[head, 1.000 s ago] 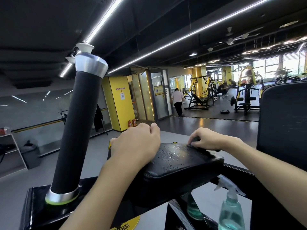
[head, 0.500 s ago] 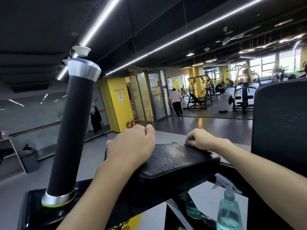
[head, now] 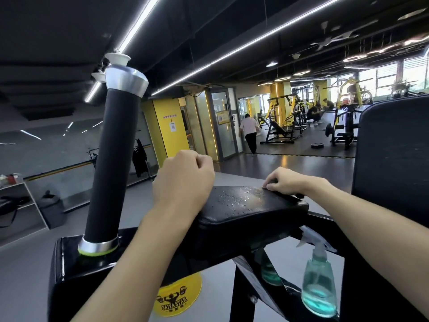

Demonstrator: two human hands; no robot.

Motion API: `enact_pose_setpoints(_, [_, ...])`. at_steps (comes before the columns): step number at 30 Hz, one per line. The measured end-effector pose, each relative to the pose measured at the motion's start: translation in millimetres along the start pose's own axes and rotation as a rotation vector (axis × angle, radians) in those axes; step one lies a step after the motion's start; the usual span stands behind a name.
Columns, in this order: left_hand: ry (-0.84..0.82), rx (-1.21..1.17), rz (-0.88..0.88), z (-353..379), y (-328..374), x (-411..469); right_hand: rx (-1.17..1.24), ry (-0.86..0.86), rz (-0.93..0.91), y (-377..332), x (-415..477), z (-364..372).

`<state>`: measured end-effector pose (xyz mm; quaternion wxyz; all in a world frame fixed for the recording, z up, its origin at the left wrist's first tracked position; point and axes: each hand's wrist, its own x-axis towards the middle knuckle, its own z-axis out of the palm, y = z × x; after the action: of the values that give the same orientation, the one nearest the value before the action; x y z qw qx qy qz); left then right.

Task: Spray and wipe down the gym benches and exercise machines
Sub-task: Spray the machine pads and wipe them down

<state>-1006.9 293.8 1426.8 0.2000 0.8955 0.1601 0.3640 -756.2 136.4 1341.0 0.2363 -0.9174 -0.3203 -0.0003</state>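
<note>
Both hands on wet pad (head: 243, 205): left grip (head: 184, 180) clenched; right grip (head: 287, 182) perhaps pinching cloth.

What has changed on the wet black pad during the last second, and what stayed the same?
Little changed. The right hand crept slightly rightward along the pad with its dark cloth. The left hand stays curled over the pad's left end. Droplets remain, and the spray bottle has not moved.

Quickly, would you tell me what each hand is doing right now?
Left hand: closed fist, contents hidden.
Right hand: fingers curled on a dark cloth on the pad.
</note>
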Motion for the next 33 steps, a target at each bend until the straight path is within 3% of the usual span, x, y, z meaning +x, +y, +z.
enact_pose_setpoints(4, [-0.054, 0.012, 0.038, -2, -10, -18, 0.04, -0.114, -0.004, -5, -24, -20])
enact_pose_setpoints(9, [-0.213, -0.05, 0.065, -2, -19, -29, 0.055, 0.084, -0.027, 5, -1, 5])
enact_pose_setpoints(12, [-0.232, -0.035, 0.08, -4, -20, -33, 0.083, 0.139, 0.008, 9, 7, 13])
enact_pose_setpoints(18, [-0.229, -0.027, 0.073, -2, -19, -31, 0.135, -0.001, -0.044, 21, -21, -8])
enact_pose_setpoints(21, [-0.232, -0.014, 0.069, -1, -19, -32, 0.022, 0.087, -0.026, 18, -10, 1])
enact_pose_setpoints(24, [-0.239, -0.005, 0.065, -1, -20, -32, -0.073, 0.068, -0.021, 5, -16, -1])
enact_pose_setpoints(28, [-0.232, -0.007, 0.068, 0, -21, -31, -0.007, 0.033, -0.1, 4, -33, -10])
enact_pose_setpoints(33, [-0.229, -0.005, 0.071, 0, -20, -32, -0.028, 0.064, 0.032, 16, -32, -7])
